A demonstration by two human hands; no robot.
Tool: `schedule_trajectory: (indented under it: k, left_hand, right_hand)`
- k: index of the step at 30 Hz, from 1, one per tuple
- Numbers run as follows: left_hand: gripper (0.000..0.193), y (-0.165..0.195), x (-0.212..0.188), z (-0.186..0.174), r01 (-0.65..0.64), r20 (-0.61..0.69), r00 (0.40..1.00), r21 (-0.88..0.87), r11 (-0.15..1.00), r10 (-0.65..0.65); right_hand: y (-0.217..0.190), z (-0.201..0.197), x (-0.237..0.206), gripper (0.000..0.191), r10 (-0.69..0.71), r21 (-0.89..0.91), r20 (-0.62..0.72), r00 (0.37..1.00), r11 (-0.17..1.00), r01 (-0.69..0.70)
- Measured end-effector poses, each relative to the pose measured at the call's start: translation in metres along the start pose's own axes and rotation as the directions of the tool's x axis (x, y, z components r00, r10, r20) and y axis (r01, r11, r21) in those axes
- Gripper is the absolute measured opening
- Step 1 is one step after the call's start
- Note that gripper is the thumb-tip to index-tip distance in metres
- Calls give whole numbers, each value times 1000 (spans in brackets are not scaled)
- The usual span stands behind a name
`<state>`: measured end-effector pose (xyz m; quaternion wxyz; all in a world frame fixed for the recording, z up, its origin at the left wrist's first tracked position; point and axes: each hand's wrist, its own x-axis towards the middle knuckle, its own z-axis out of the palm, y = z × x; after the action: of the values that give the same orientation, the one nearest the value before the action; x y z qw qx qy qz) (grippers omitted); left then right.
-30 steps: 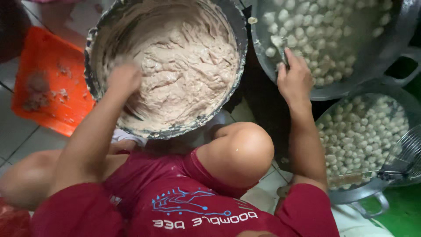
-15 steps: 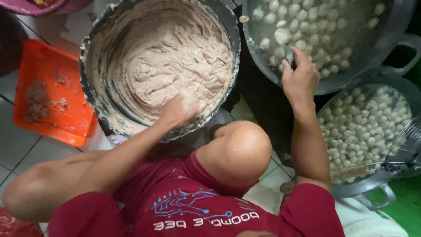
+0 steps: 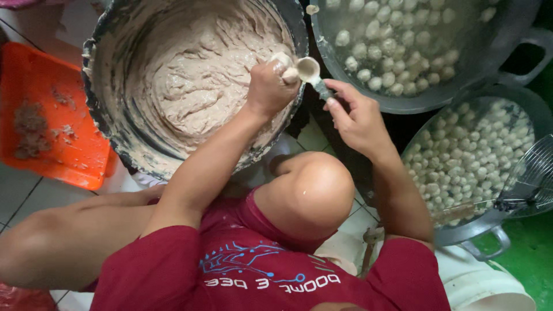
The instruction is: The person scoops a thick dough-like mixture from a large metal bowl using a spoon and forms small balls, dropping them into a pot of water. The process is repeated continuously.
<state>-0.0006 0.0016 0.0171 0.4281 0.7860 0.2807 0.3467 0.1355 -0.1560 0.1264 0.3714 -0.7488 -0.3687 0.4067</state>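
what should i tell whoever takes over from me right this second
Left hand: fisted on a lump of paste squeezed out at the top, at the right rim of the paste tub.
Right hand: holds a spoon, its bowl right at the lump.
Things: the tub holds much pale paste. The upper pot and the lower pot both hold many white balls in water. A wire skimmer rests on the lower pot. An orange tray with scraps lies left of the tub.
Done: many balls are in both pots.
Left: the lump is not yet in a pot; plenty of paste remains.
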Motion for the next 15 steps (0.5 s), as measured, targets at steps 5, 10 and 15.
schedule_trajectory:
  k: [5,10,15]
  left_hand:
    - [10,0,4,3,-79,76,994,64,995,74]
    - [15,7,7,3,6,31,999,102,995,-9]
    - [20,12,5,5,142,17,990,38,989,-142]
  right_hand:
    - [0,4,4,36,70,59,113,991,995,-77]
    - [15,-14,11,38,89,175,41,995,980,-95]
    - [22,-25,9,35,-373,-502,-119,920,822,268]
